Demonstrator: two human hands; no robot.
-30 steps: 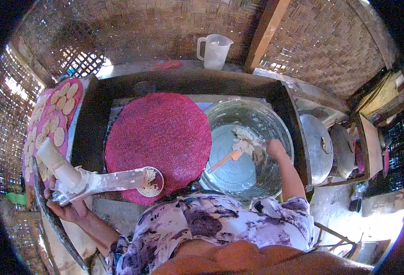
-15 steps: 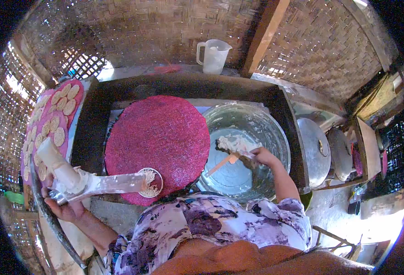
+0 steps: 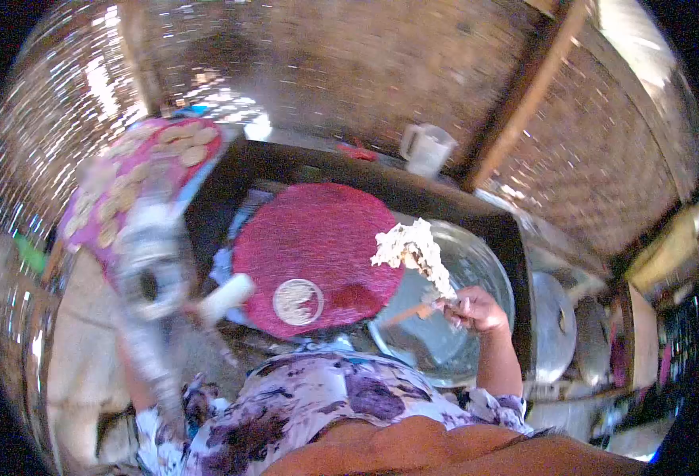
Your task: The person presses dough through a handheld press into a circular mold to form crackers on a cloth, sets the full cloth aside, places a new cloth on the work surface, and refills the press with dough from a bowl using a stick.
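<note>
My left hand (image 3: pixel 194 301), smeared by motion and mostly hidden, holds a dough press (image 3: pixel 155 274). The press is raised at the left, with its round dark opening facing up toward me. A white cylindrical plunger (image 3: pixel 229 297) juts out beside it. In my right hand (image 3: pixel 478 309), the fingers are closed round the end of a scoop. A lump of white dough (image 3: pixel 413 247) covers the scoop above the basin. On the round pink mat (image 3: pixel 317 230) lies a pale ring (image 3: pixel 298 324) with thin dough strands inside it.
A large metal basin (image 3: pixel 488 262) stands right of the mat, with an orange-handled spatula (image 3: pixel 403 316) in it. Dark boards (image 3: pixel 317 163) frame both. Several flat rounds (image 3: pixel 115 208) lie on pink mats at the left. Behind stands a clear jug (image 3: pixel 428 149); pot lids (image 3: pixel 551 329) are at right.
The press has swung from lying over the mat to the left, turning its opening upward. The ring now lies apart from it. My right hand has lifted dough from the basin. The view has shifted.
</note>
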